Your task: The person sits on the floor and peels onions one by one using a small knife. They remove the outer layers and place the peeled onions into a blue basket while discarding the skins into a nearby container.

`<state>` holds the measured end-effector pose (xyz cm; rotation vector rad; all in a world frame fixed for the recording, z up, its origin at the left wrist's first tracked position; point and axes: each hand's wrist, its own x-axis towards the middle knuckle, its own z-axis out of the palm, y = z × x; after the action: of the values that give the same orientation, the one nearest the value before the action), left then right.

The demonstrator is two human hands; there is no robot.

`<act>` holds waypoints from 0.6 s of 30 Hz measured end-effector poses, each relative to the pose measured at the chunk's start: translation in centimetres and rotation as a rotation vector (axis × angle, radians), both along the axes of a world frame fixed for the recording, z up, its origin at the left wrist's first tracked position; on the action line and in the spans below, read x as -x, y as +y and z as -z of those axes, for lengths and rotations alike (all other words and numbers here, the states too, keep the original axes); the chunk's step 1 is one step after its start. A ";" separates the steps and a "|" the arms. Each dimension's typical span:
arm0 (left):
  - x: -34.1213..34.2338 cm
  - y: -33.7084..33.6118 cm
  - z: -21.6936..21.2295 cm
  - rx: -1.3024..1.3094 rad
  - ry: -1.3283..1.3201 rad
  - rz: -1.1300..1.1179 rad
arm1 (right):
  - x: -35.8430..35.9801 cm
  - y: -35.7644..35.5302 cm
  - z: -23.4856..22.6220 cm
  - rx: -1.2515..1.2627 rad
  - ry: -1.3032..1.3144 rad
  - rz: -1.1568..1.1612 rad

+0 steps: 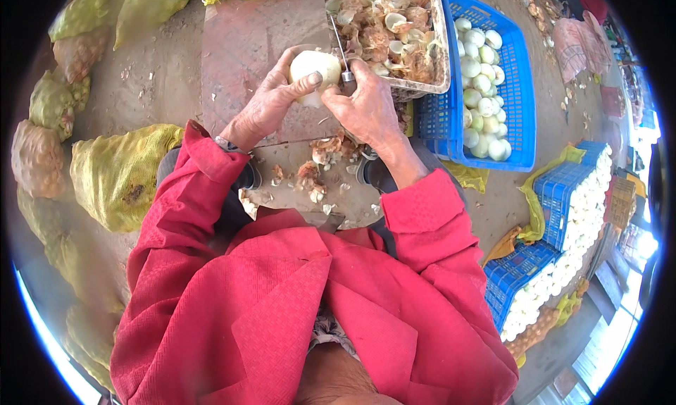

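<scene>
A pale peeled onion (313,65) rests in my left hand (280,95), fingers curled round its far side and the thumb pressed on its near face. My right hand (366,106) grips a knife (340,42) whose thin blade points up and away; the handle is mostly hidden in the fist. The right fingers lie close beside the onion, and I cannot tell whether they touch it. Just beyond the right hand is a white tub (442,60) heaped with brown onion skins (387,28).
Right of the tub, a blue crate (524,109) holds peeled onions (482,81). More blue crates (563,201) of onions stand at the lower right. Yellow mesh sacks (123,172) line the left side. Loose skins (310,176) lie on the floor between my feet.
</scene>
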<state>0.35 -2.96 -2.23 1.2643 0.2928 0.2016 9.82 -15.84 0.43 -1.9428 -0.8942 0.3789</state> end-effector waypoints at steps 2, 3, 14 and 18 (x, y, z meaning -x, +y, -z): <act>-0.1 0.0 0.3 -0.019 -0.005 -0.010 | 0.1 0.1 0.0 0.019 -0.020 0.015; -0.1 0.0 0.5 -0.029 -0.008 -0.014 | 0.1 0.2 0.1 0.024 -0.024 0.023; -0.2 0.4 0.0 0.169 -0.032 -0.062 | -0.5 0.7 0.7 -0.026 0.025 0.078; 0.0 0.6 -0.1 0.246 -0.012 -0.089 | -1.0 -0.3 0.4 -0.001 0.094 0.025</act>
<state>0.32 -2.35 -2.17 1.0070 0.3529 0.2415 10.81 -16.15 0.01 -1.9166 -0.8091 0.4511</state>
